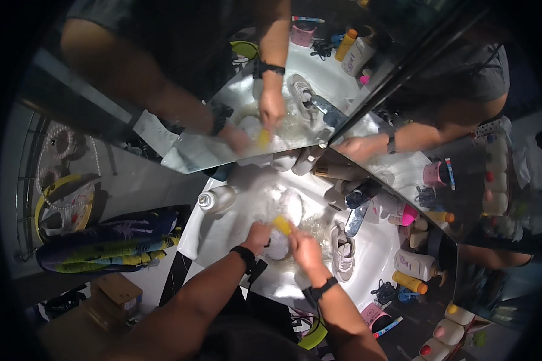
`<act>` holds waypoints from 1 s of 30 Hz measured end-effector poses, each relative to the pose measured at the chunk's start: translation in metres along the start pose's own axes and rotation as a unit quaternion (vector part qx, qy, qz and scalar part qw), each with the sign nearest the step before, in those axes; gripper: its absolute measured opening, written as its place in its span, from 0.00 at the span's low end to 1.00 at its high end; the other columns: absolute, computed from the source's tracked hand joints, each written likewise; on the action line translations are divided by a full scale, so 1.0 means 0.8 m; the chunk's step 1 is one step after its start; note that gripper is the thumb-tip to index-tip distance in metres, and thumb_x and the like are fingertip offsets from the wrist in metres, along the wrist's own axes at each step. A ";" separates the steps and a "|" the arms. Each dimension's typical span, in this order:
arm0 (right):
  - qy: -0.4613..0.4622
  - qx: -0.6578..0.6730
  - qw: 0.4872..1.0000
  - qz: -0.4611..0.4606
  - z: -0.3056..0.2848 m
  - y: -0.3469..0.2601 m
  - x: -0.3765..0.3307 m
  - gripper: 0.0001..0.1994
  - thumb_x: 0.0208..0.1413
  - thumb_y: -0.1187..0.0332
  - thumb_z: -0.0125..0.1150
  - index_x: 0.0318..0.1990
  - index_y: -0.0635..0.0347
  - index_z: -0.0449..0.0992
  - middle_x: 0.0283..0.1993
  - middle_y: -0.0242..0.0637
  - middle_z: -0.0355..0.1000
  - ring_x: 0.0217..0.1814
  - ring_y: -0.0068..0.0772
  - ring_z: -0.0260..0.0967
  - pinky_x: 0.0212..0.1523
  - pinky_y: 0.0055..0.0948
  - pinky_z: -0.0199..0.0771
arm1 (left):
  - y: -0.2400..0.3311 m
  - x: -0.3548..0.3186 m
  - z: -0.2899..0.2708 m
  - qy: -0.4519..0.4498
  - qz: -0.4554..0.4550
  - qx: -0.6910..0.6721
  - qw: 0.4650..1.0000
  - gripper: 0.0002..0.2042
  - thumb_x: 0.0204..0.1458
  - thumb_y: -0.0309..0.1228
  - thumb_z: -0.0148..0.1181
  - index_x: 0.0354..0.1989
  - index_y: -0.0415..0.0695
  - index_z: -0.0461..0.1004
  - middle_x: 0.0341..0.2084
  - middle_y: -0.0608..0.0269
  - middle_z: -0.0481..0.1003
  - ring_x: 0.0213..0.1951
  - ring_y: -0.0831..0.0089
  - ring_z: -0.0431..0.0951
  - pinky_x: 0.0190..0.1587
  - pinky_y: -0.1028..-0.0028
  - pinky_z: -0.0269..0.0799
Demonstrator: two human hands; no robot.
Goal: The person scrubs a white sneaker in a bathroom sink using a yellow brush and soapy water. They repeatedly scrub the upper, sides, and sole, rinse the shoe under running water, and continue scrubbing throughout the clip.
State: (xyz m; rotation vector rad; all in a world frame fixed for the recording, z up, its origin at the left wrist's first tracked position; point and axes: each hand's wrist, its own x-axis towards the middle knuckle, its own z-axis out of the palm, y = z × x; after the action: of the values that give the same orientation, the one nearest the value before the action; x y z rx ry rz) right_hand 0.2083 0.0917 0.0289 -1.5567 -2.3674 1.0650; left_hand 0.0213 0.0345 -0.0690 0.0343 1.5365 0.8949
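Over the white sink (226, 243), my right hand (306, 249) is closed round a yellow scrubbing brush (281, 225). Its bristle end lies against a whitish shoe (277, 248) in the basin. My left hand (258, 236) is closed at the near left side of that shoe and grips it; part of the shoe is hidden by the hands and blurred. Another pale laced shoe (343, 257) rests on the sink's right side, below the metal faucet (356, 218). Water and bright foam show around the hands.
A white bottle (217, 198) stands on the sink's left rim. Right of the basin are a white bottle (415, 265), a yellow bottle (410, 282), a pink cup (374, 316) and a toothpaste tube (387, 327). Mirrors rise behind. A patterned towel (111, 240) hangs left.
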 end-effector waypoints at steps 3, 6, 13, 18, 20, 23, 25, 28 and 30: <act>0.071 -0.045 0.996 0.042 -0.018 0.010 0.047 0.23 0.71 0.60 0.57 0.71 0.46 0.74 0.45 0.59 0.80 0.47 0.64 0.79 0.49 0.56 0.79 | 0.011 -0.030 0.024 0.072 0.170 0.291 0.939 0.17 0.63 0.41 0.61 0.44 0.34 0.78 0.30 0.45 0.81 0.35 0.51 0.83 0.38 0.54 0.76; 0.081 -0.043 0.990 0.109 0.002 0.055 0.065 0.22 0.73 0.59 0.54 0.72 0.49 0.72 0.45 0.62 0.79 0.46 0.67 0.79 0.49 0.58 0.78 | 0.018 -0.050 0.028 0.071 0.179 0.441 0.877 0.20 0.63 0.43 0.60 0.44 0.33 0.79 0.43 0.35 0.82 0.50 0.35 0.81 0.54 0.47 0.75; 0.113 0.119 0.933 0.319 0.096 0.141 -0.043 0.24 0.74 0.59 0.51 0.73 0.58 0.70 0.48 0.61 0.81 0.49 0.68 0.79 0.52 0.52 0.79 | 0.020 -0.013 0.029 -0.037 0.125 0.331 0.935 0.31 0.64 0.49 0.61 0.59 0.29 0.77 0.56 0.33 0.79 0.62 0.42 0.77 0.64 0.57 0.72; 0.058 0.182 0.968 0.160 0.076 0.100 -0.024 0.25 0.74 0.59 0.53 0.73 0.57 0.69 0.48 0.62 0.80 0.47 0.66 0.80 0.49 0.54 0.79 | -0.001 0.032 0.055 -0.053 -0.024 0.102 0.993 0.39 0.70 0.57 0.49 0.64 0.23 0.71 0.61 0.31 0.76 0.67 0.47 0.74 0.68 0.59 0.67; 0.065 0.043 0.994 0.072 0.057 0.058 -0.012 0.25 0.73 0.60 0.53 0.74 0.57 0.68 0.48 0.62 0.80 0.46 0.65 0.80 0.48 0.55 0.80 | -0.014 0.029 0.059 -0.096 0.002 0.050 0.994 0.41 0.72 0.59 0.44 0.66 0.23 0.70 0.62 0.30 0.75 0.68 0.48 0.73 0.68 0.59 0.66; 0.100 -0.017 0.989 0.105 0.038 0.029 0.016 0.25 0.74 0.60 0.52 0.72 0.60 0.69 0.42 0.62 0.80 0.43 0.66 0.80 0.45 0.57 0.80 | -0.023 0.019 0.064 0.006 0.034 0.193 0.981 0.42 0.72 0.60 0.42 0.65 0.23 0.70 0.60 0.31 0.76 0.65 0.48 0.76 0.65 0.59 0.69; 0.107 0.048 0.986 0.121 0.038 0.025 0.021 0.24 0.73 0.61 0.51 0.72 0.60 0.70 0.36 0.64 0.79 0.41 0.67 0.80 0.43 0.58 0.79 | -0.022 0.015 0.062 0.014 0.015 0.152 0.988 0.42 0.72 0.60 0.42 0.65 0.23 0.71 0.59 0.32 0.77 0.63 0.49 0.77 0.64 0.59 0.70; -0.049 0.044 0.996 0.064 0.057 0.035 0.017 0.26 0.73 0.60 0.50 0.76 0.55 0.65 0.36 0.66 0.78 0.41 0.69 0.79 0.42 0.60 0.79 | -0.017 0.026 0.058 0.005 -0.024 0.112 0.993 0.43 0.72 0.62 0.41 0.63 0.22 0.72 0.57 0.33 0.78 0.61 0.51 0.79 0.62 0.60 0.71; -0.016 -0.028 0.993 0.114 0.070 0.043 0.011 0.27 0.75 0.59 0.49 0.78 0.46 0.63 0.37 0.63 0.79 0.38 0.65 0.80 0.40 0.59 0.80 | -0.021 0.034 0.052 -0.002 -0.054 0.091 0.994 0.43 0.72 0.63 0.41 0.63 0.22 0.72 0.57 0.33 0.78 0.61 0.51 0.79 0.63 0.60 0.71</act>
State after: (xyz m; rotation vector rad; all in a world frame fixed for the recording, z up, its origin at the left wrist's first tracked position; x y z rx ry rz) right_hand 0.2054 0.0792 -0.0364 -1.8807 -2.3010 1.0805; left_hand 0.0596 0.0578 -0.0967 0.0845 1.5969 0.6675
